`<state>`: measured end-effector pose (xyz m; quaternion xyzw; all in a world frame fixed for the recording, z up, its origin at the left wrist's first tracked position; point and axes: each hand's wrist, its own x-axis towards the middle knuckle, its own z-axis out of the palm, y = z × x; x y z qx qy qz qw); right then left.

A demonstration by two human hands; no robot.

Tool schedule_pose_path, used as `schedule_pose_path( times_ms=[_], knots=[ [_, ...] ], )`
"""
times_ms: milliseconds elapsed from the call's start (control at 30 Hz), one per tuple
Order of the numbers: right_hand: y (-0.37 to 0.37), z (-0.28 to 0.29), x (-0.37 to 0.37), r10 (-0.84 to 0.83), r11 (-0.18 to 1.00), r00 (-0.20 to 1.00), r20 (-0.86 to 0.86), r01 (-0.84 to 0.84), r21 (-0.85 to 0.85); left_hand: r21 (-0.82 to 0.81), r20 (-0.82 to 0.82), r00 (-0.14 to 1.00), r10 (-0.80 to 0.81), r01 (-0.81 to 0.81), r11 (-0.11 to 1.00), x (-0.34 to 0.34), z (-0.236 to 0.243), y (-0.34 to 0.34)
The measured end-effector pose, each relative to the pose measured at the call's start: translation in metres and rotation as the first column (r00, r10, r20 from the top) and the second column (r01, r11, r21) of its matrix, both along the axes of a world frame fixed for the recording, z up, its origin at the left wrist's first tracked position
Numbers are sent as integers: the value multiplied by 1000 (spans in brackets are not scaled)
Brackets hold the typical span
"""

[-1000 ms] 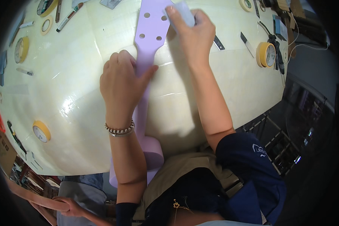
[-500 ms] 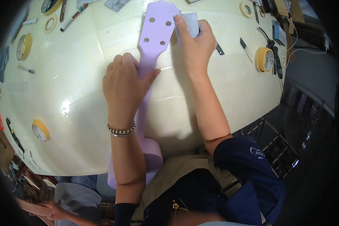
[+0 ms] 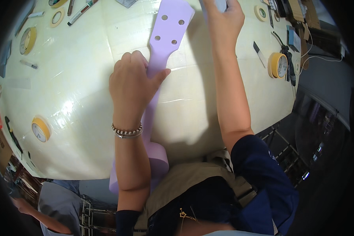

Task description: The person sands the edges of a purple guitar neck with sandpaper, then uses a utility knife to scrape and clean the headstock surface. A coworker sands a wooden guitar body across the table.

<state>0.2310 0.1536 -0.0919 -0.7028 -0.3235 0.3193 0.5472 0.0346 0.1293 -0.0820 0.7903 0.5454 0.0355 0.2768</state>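
Left hand (image 3: 131, 84) fingers curl round purple neck (image 3: 159, 59); right hand (image 3: 227, 28) fingers grip grey-blue block (image 3: 221, 5), clear of headstock (image 3: 170, 29). Cardboard box (image 3: 1, 147), left edge, insides hidden.

Head-worn fisheye, facing down, close overhead

Glossy pale-cream worktop (image 3: 86, 78) bright, white glare left of centre; soft shadow left of the person's bare right forearm (image 3: 233, 94). Flat lavender four-holed headstock (image 3: 170, 30) evenly lit, fairly sharp. Lower right dim. Co-worker's bare hand (image 3: 23, 205), lower left, blurred. Fisheye-bent worktop edges, black rim.
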Motion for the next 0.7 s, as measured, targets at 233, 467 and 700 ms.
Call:
schedule_pose_path(
  times_ms=[233, 467, 700],
  knots=[
    [-22, -27, -17, -57, 996, 843, 536, 88, -33, -4, 20, 1000, -2, 2, 1000, -2, -1, -1],
    [-16, -15, -25, -83, 989, 853, 516, 132, -60, 48, 51, 999, 0, -3, 999, -5, -4, -1],
    [-8, -26, -16, -97, 994, 846, 525, 105, 15, 57, 80, 997, 11, -16, 998, -5, -8, -6]
  ],
)
